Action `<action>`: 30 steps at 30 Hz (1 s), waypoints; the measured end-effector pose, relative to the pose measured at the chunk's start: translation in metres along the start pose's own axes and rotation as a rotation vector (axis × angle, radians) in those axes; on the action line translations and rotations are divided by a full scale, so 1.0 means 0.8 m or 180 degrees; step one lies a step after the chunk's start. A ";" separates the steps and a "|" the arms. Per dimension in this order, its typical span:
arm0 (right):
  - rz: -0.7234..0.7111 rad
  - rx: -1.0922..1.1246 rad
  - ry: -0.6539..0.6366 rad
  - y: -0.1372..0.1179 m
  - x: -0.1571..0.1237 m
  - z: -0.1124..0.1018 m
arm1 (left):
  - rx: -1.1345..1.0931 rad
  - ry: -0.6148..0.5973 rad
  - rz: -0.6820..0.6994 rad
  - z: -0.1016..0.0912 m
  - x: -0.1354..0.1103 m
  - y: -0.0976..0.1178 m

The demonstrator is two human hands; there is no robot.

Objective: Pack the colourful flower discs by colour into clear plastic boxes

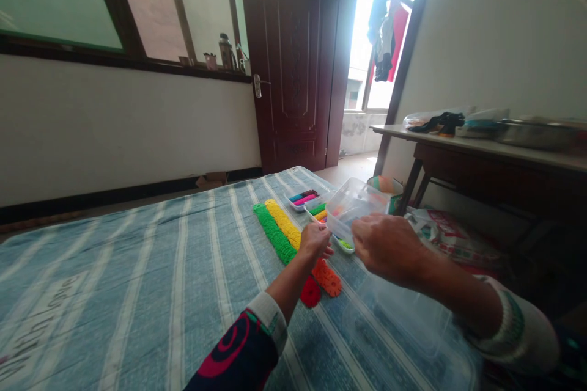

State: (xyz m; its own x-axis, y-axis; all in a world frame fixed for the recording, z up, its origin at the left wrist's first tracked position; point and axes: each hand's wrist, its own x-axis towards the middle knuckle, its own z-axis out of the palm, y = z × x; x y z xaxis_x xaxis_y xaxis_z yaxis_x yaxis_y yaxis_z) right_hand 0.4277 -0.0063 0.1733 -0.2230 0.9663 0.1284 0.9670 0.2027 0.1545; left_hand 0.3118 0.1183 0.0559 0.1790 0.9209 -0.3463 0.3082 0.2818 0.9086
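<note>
A clear plastic box (352, 198) is tilted up between my hands. My right hand (389, 247) grips its near right side, fingers closed. Pinched at the box's lower left edge, my left hand (315, 241) has its fingertips partly hidden. Below and to the left lie a green row (275, 235) and a yellow row (283, 221) of thin notched discs, side by side on the cloth. Shorter red (310, 293) and orange (327, 278) rows show under my left wrist. Behind the held box, another clear box (308, 211) contains green, yellow and orange pieces, partly covered.
A small clear box (287, 200) with blue, dark and pink pieces sits farther back. Large clear plastic (413, 317) lies at the near right. The striped cloth (151, 281) covers the bed-like surface. A side table (486, 143) with bags and a metal basin stands right.
</note>
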 end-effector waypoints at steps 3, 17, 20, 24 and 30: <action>-0.0409 0.0139 -0.0035 -0.025 -0.010 0.004 | -0.0391 0.0068 0.0326 -0.036 -0.035 -0.004; -0.2341 0.0502 0.0752 -0.198 -0.075 0.145 | -0.0594 0.0246 -0.0185 -0.153 -0.223 -0.108; -0.2218 0.0706 0.0961 -0.221 -0.082 0.161 | -0.0425 0.0568 -0.0264 -0.165 -0.231 -0.128; -0.1709 0.0985 0.1319 -0.208 -0.088 0.149 | -0.0247 0.0748 -0.0246 -0.191 -0.237 -0.142; -0.0242 0.0795 0.1454 -0.132 -0.114 0.144 | -0.0245 0.1131 -0.0299 -0.212 -0.249 -0.146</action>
State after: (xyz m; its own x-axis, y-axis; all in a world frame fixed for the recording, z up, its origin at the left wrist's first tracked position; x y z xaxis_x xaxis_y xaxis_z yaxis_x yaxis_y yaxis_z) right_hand 0.3598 -0.0975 0.0325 -0.2709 0.7910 0.5486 0.9335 0.3551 -0.0509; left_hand 0.0817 -0.0526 0.0585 -0.1861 0.9224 -0.3385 0.2344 0.3763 0.8963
